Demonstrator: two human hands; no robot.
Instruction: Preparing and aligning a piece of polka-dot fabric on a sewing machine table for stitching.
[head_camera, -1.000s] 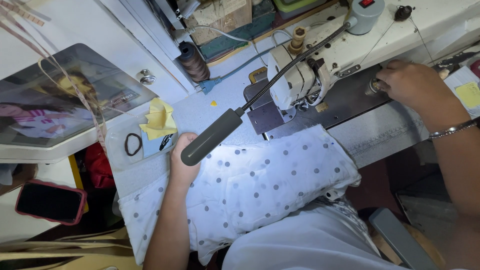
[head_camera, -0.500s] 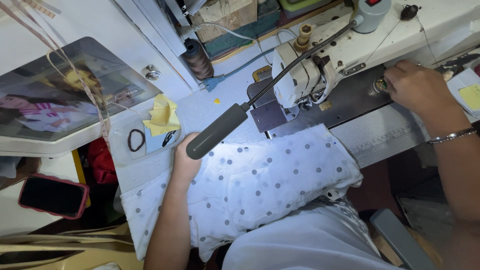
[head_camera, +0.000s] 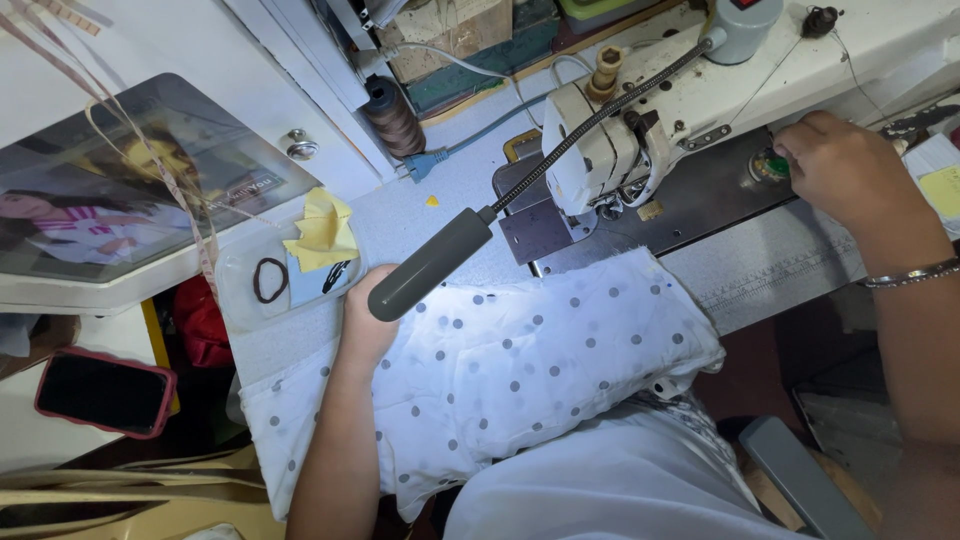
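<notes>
The dotted cloth (head_camera: 520, 370) lies bunched on the tabletop (head_camera: 440, 215) and spills over the person's lap, its far edge reaching the machine's plate (head_camera: 700, 200). The left hand (head_camera: 365, 320) rests flat on the cloth's left end, fingers partly hidden under the lamp (head_camera: 430, 265), so I cannot tell how tightly it holds. The right hand (head_camera: 840, 170) sits well to the right, curled at a green knob (head_camera: 768, 165) on the sewing machine (head_camera: 620, 140); whether it grips the knob is hidden. A bracelet (head_camera: 910, 275) circles that wrist. The lamp's gooseneck (head_camera: 590, 125) arcs up over the machine. Just beyond the left hand is a clear tray (head_camera: 240, 270) with yellow paper (head_camera: 325, 230) and a hair tie (head_camera: 268, 280). Farther off stands a thread cone (head_camera: 393, 115). To the left hand's near side, lower down, lies a red-cased phone (head_camera: 103, 393).
</notes>
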